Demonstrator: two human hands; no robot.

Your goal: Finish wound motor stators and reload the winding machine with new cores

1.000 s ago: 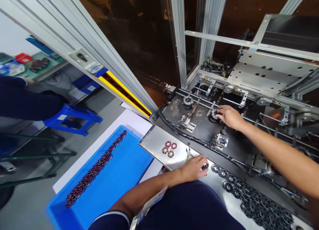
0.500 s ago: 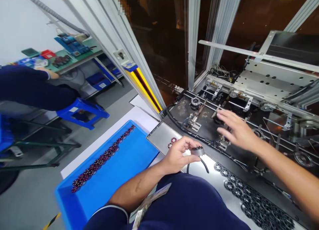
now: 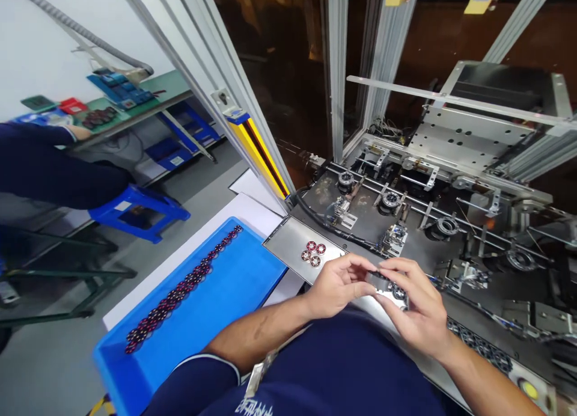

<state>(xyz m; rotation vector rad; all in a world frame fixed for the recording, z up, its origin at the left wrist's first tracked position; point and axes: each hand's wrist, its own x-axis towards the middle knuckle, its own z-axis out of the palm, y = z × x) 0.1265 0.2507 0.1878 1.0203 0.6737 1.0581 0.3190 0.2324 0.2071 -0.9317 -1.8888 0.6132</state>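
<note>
In front of my body, my left hand [image 3: 338,285] pinches a small grey metal ring [image 3: 377,281] with a dark toothed edge on top. From the other side my right hand [image 3: 418,305] closes its thumb and fingers on the same ring, partly hiding it. Just behind the fingers, several black spoked round parts [image 3: 396,291] lie on the metal ledge [image 3: 288,243]. A few red-and-silver round parts [image 3: 311,246] rest on that ledge, left of my hands.
Beyond the ledge is a machine bed with round fixtures [image 3: 390,201] and rods. A blue tray [image 3: 225,284] at left holds a row of red-black parts [image 3: 180,290]. A yellow safety strip [image 3: 259,154] runs up the frame. A co-worker [image 3: 49,169] sits at a green bench [image 3: 166,82].
My right hand has come back from over the machine fixtures to the ring in my left hand. The view has shifted slightly, uncovering more red parts and a fixture.
</note>
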